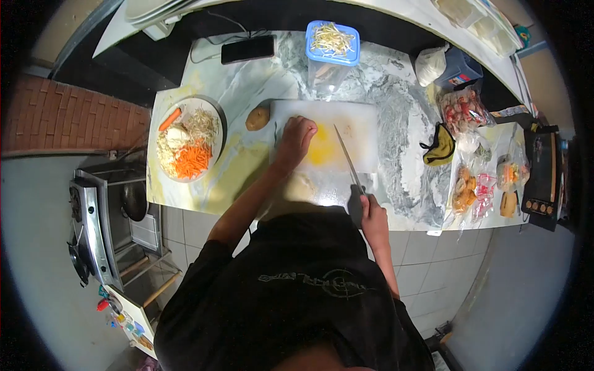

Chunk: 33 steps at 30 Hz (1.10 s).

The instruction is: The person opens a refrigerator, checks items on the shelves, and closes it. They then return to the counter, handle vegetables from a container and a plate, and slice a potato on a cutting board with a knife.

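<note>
My right hand (373, 217) is wrapped round the handle of a long kitchen knife (348, 154), its blade slanting over the right part of a white cutting board (356, 117). Over the board's left half, my left hand (298, 137) is closed with the fingers curled in; whatever they may hold is hidden. A yellow stain marks the board beside that hand, and a small brownish mark lies near the knife tip. Left of the board sits a brown potato (257, 118).
A plate (216, 139) of shredded carrot, sprouts and other pale vegetables stands left. Behind the board are a blue-lidded container (357, 55) with sprouts on top and a phone (247, 49). Bagged food (464, 111), a yellow-black cloth item (439, 145) and a small oven (542, 176) are right.
</note>
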Each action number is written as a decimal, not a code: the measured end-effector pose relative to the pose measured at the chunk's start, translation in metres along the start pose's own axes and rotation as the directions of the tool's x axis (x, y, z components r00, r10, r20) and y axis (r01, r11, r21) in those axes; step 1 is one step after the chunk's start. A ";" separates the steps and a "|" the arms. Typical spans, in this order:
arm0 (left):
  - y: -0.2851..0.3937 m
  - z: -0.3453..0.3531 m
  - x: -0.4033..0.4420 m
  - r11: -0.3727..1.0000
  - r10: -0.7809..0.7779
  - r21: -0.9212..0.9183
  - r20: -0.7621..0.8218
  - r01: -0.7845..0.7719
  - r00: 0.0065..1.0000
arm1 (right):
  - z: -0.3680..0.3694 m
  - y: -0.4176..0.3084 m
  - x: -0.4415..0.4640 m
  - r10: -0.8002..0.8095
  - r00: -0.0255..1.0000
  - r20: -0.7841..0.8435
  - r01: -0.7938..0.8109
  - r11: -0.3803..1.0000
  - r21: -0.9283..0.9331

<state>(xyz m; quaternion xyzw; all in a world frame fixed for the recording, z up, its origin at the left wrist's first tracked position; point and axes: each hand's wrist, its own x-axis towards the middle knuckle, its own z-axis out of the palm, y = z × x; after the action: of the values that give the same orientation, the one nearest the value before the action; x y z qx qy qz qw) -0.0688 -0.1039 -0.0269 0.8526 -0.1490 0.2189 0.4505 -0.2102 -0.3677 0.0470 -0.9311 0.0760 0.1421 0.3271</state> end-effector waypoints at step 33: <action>0.041 -0.111 0.115 0.974 0.152 0.195 -0.170 -0.118 0.974 | 0.000 0.007 -0.001 -0.059 0.998 -0.027 0.063 0.977 0.205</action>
<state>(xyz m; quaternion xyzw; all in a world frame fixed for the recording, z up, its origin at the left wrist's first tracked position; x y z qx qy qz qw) -0.0148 -0.0403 0.1160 0.8545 -0.1437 0.3398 0.3657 -0.2131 -0.3731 0.0432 -0.8957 0.0651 0.1138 0.4249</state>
